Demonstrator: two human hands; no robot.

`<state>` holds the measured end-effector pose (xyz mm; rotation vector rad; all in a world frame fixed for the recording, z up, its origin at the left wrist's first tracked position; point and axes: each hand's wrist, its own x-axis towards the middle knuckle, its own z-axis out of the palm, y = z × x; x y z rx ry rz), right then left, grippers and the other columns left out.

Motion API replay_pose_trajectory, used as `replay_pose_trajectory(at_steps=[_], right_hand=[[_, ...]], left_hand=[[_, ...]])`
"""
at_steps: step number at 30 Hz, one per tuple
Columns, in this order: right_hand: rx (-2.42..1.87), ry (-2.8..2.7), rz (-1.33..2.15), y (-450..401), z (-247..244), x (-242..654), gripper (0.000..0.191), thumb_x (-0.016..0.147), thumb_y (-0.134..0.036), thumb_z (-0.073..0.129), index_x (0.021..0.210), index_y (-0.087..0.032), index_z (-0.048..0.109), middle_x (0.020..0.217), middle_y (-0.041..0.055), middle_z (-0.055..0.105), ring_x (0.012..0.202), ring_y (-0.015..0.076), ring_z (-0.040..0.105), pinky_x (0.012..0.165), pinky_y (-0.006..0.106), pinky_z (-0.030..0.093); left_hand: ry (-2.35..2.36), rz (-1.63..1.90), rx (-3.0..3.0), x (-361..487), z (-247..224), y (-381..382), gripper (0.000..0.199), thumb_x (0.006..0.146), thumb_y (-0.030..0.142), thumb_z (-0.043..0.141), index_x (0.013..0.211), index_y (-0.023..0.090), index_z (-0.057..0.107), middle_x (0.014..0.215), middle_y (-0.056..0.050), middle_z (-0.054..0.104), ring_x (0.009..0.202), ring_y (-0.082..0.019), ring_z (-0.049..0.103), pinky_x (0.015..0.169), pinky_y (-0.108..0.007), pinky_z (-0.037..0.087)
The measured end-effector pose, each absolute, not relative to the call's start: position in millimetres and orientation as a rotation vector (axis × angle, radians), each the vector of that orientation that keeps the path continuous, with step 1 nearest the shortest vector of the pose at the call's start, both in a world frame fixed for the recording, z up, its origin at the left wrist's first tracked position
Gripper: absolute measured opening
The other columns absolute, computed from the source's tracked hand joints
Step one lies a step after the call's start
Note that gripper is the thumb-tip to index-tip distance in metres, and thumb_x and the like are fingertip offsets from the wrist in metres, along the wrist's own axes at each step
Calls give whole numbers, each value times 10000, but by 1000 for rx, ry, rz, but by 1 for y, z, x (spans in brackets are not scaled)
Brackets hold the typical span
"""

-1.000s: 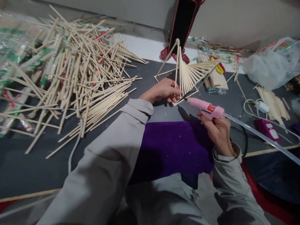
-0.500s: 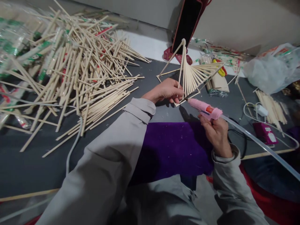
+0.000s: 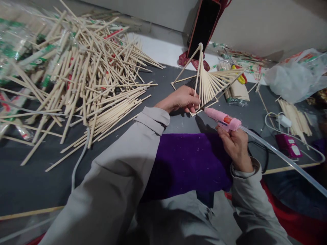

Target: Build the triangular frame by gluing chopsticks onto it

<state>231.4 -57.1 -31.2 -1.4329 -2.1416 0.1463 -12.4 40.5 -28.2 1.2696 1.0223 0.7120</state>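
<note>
A pyramid-like frame of wooden sticks (image 3: 208,81) stands on the grey table, with a fan of sticks spreading across one side. My left hand (image 3: 182,98) pinches a stick near the frame's lower front corner. In my right hand (image 3: 236,144) is a pink hot glue gun (image 3: 221,119), its nozzle at the bottom bar close to my left fingertips. Whether the nozzle touches the wood I cannot tell. A long clear glue stick (image 3: 283,159) sticks out of the gun's back.
A big heap of loose chopsticks (image 3: 87,64) and plastic packets covers the left. Behind the frame leans a phone (image 3: 203,29). To the right are yellow-handled pliers (image 3: 241,78), a plastic bag (image 3: 297,76), and a magenta power adapter (image 3: 289,144). Purple cloth (image 3: 191,163) lies in front.
The glue gun has shifted very slightly to the left with my right hand. My left hand and the stick frame stay in place.
</note>
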Motion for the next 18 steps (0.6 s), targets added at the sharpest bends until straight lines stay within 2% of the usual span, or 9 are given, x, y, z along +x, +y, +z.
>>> replay_pose_trajectory(at_steps=[8,18], right_hand=[[-1408,-2164,159,-57,-29,231,274,893,-388,512,893,-157,661,782,99,649,770,234,627,716,346,493],[-1434,-2131,110,-55,-31,232,257,878,-387,538,808,-163,644,711,78,622,740,225,619,705,337,494]], left_hand=[[1035,726,1263,-12,-28,40,56,796,100,605,741,95,602,688,-46,653,518,-88,632,445,-183,408],[1022,720,1285,-12,-30,41,56,795,102,594,742,92,611,709,-52,656,523,-84,629,446,-173,408]])
